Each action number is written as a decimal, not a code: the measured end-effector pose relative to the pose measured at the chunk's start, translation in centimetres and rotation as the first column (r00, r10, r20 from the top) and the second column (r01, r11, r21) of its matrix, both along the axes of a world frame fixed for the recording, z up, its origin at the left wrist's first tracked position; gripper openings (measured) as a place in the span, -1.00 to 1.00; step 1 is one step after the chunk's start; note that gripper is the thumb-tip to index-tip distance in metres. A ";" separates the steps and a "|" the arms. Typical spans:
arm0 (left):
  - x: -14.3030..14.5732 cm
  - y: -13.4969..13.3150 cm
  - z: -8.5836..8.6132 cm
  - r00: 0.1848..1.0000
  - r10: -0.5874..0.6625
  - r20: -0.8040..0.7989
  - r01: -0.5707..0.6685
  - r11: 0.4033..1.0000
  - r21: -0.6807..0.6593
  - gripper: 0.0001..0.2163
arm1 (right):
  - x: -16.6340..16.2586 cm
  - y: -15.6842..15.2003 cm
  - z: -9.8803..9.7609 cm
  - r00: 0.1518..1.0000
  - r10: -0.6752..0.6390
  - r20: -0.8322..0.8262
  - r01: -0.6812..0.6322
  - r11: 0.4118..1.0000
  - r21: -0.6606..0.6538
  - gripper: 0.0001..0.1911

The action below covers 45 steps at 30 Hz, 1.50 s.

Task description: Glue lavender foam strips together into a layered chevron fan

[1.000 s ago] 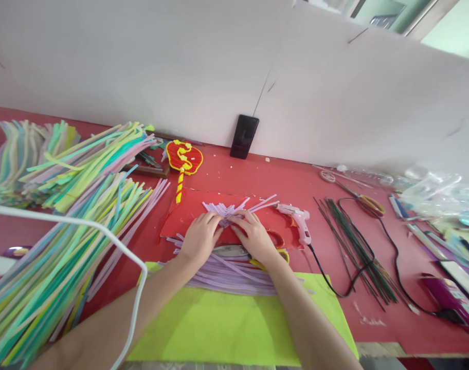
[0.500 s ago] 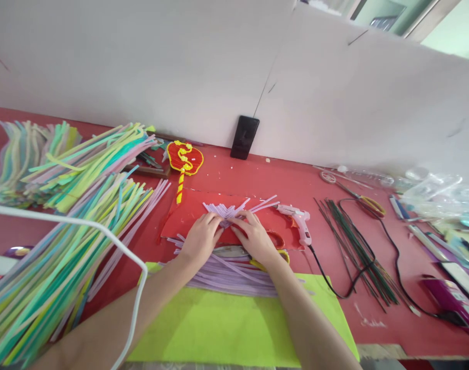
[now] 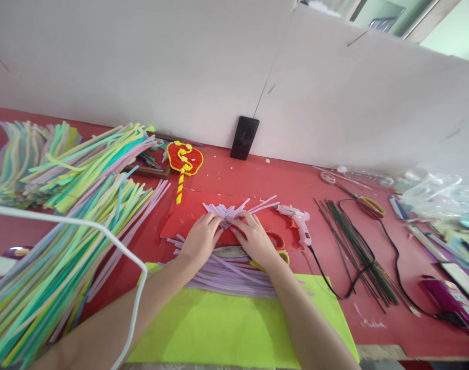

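My left hand (image 3: 203,234) and my right hand (image 3: 253,234) meet over a red sheet (image 3: 196,205), fingers closed on a woven piece of lilac pipe cleaners (image 3: 224,210). The piece fans out in a V pattern beyond my fingertips, which hide its lower part. A few loose lilac stems (image 3: 263,204) stick out to its right. Under my wrists lie a bundle of lilac pipe cleaners (image 3: 227,277) and a pair of scissors (image 3: 230,252) with orange and yellow handles, partly covered by my right hand. A pink glue gun (image 3: 302,221) lies to the right.
Multicoloured pipe cleaners (image 3: 76,262) fill the left side, crossed by a white cable (image 3: 114,246). A red and yellow fan (image 3: 185,159) and a phone (image 3: 245,137) are at the back. Dark green stems (image 3: 360,252), more scissors (image 3: 367,204) and plastic packaging (image 3: 443,190) lie right. A lime-green cloth (image 3: 227,329) lies in front.
My right hand's fingers have shifted very slightly at the woven piece. Everything else stays in place.
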<state>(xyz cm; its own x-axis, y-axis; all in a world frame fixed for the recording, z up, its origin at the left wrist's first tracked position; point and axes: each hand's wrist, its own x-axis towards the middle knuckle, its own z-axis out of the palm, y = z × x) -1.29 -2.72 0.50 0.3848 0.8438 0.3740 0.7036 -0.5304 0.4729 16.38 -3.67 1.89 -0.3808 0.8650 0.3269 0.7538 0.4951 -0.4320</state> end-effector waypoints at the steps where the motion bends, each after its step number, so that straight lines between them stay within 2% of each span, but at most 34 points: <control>1: 0.0 0.0 0.0 1.000 -0.002 0.000 0.002 1.000 0.000 -0.80 | 0.0 0.0 0.0 1.000 0.001 0.004 -0.001 1.000 0.002 -0.66; 18: 0.0 0.0 -0.2 1.000 -0.003 -0.001 0.003 1.000 0.000 -0.81 | 0.1 0.0 -0.1 1.000 -0.003 0.021 0.003 1.000 -0.009 -0.67; 24: 0.1 -0.2 0.2 0.999 -0.005 -0.045 0.005 1.000 0.009 -0.85 | 0.0 0.0 0.1 1.000 -0.003 0.013 0.003 1.000 -0.003 -0.66; 32: 0.0 -0.5 0.5 0.999 -0.014 -0.049 0.013 1.000 -0.015 -0.86 | 0.7 0.2 -0.2 0.991 -0.088 -0.102 0.094 0.994 0.061 -0.65; 36: 0.0 -0.6 0.6 0.995 -0.008 -0.095 0.007 1.000 -0.011 -0.87 | 1.1 0.4 -0.5 0.982 -0.138 -0.127 0.143 0.989 0.038 -0.68; 39: 0.1 -0.9 0.8 0.986 -0.017 -0.164 0.019 1.000 0.007 -0.87 | 1.1 0.4 -0.6 0.984 -0.122 -0.126 0.128 0.991 0.037 -0.66; 45: 0.4 -2.1 1.8 0.948 -0.023 -0.319 0.062 0.992 0.113 -0.83 | 1.0 0.3 -0.4 0.981 -0.131 -0.141 0.137 0.990 0.029 -0.65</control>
<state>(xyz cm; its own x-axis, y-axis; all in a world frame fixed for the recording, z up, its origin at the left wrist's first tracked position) -0.88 -4.77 2.28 0.5345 0.7802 0.3251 0.7817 -0.6025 0.1608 17.40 -3.37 1.48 -0.2109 0.8908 0.4025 0.7485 0.4120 -0.5196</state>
